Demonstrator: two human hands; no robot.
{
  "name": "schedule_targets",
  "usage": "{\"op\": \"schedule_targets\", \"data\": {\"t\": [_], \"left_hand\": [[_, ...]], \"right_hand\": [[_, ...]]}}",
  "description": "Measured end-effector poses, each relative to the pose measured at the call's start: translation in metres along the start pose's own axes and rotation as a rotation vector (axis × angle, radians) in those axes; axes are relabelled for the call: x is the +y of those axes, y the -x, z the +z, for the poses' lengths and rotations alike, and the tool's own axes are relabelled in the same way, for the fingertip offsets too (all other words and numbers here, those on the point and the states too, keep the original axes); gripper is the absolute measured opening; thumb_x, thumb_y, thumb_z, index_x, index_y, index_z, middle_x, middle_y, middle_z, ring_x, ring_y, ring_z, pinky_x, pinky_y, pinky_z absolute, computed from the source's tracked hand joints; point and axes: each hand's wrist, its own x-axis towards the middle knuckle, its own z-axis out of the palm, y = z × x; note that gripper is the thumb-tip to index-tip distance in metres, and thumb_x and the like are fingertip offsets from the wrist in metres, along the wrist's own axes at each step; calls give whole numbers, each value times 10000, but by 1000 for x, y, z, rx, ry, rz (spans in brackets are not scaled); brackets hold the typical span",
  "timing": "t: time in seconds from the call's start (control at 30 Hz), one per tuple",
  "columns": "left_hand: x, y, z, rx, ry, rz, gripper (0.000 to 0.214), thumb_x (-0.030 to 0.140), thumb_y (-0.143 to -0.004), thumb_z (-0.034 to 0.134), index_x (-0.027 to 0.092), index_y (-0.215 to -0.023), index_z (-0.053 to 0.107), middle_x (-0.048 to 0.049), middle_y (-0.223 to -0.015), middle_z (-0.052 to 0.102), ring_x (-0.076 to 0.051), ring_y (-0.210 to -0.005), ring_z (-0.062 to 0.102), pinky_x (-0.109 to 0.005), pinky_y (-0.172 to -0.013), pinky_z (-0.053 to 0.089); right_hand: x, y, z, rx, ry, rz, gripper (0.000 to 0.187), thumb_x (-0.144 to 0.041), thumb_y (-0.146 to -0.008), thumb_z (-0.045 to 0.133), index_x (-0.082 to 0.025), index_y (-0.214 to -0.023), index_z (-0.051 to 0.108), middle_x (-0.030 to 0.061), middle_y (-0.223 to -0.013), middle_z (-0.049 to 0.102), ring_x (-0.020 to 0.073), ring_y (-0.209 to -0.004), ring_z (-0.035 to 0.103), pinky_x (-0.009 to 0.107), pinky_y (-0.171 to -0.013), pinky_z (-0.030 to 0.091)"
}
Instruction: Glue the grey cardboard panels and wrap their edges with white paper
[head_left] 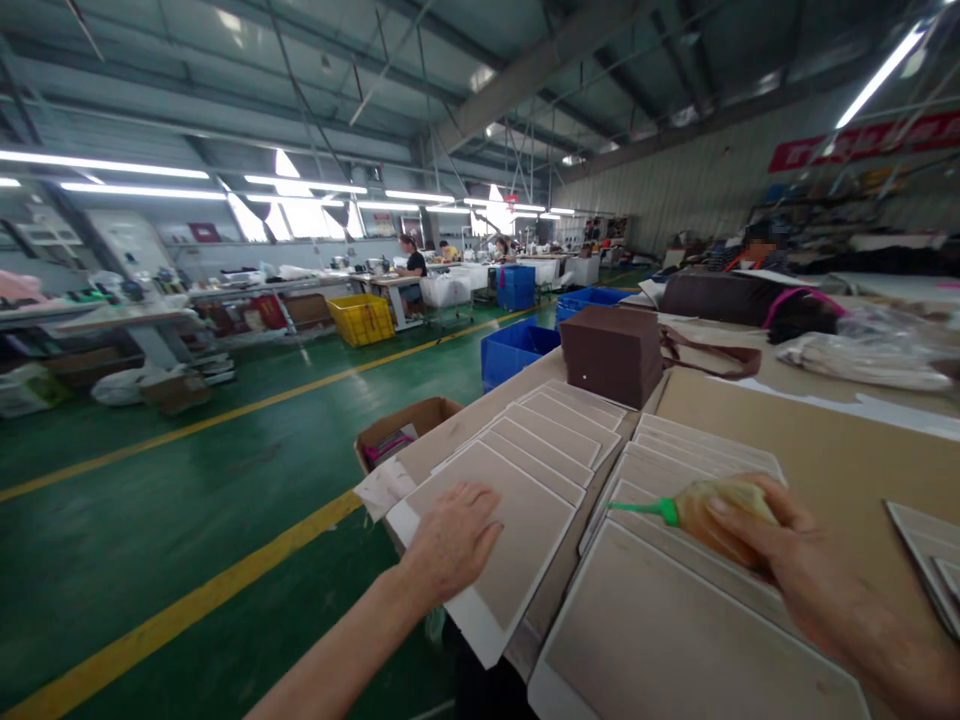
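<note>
My left hand (pixel 450 540) lies flat, fingers spread, on the nearest beige panel (pixel 525 540) of the left fanned row. My right hand (pixel 795 560) is wrapped round a soft squeeze bottle (pixel 712 510) with a green nozzle (pixel 637 508) pointing left over the right fanned row of panels (pixel 675 620). Both rows overlap like shingles on a cardboard-covered table (pixel 840 450). A brown stack of box-like pieces (pixel 611 355) stands behind the rows.
An open cardboard box (pixel 405 425) and blue bins (pixel 517 350) stand left of the table on a green floor with yellow lines. A dark bag (pixel 742 300) and plastic wraps lie at the back right. People work at distant tables; a yellow crate (pixel 361 320) stands there.
</note>
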Motion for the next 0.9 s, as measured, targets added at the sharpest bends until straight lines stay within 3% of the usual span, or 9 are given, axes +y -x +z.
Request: {"op": "schedule_targets", "data": {"t": [0.1,0.3,0.6,0.9], "left_hand": [[0,8,11,-7,14,-9,242,255,-945,489,200,-1155,595,-61,-1178,616,-219,-1115,548,-409,-1011,440],[-4,10,15,-9,34,3,222,289,-942,515,219,-1137,595,-48,-1167,605,-218,-1100,539,-392,-1004,444],[-5,11,16,9,49,-40,209,308,-936,526,245,-1119,605,-62,-1126,534,-241,-1083,510,-392,-926,476],[-1,12,18,16,60,-94,259,324,-921,543,190,-1142,546,-79,-1137,558,-254,-1089,503,-405,-956,470]], "right_hand": [[-12,-8,28,-69,56,128,349,-579,-808,626,-241,-891,592,-23,-648,658,189,-524,608,288,-438,465],[-24,-10,56,-122,343,3,350,-564,-803,548,-237,-908,617,-40,-630,622,182,-583,583,291,-568,440],[-26,-16,73,-235,372,-99,350,-564,-852,511,-238,-935,607,-16,-716,640,189,-654,597,289,-618,425],[-25,-44,119,-245,439,-294,254,-480,-886,519,-236,-916,583,11,-764,643,198,-668,590,295,-622,382]]}}
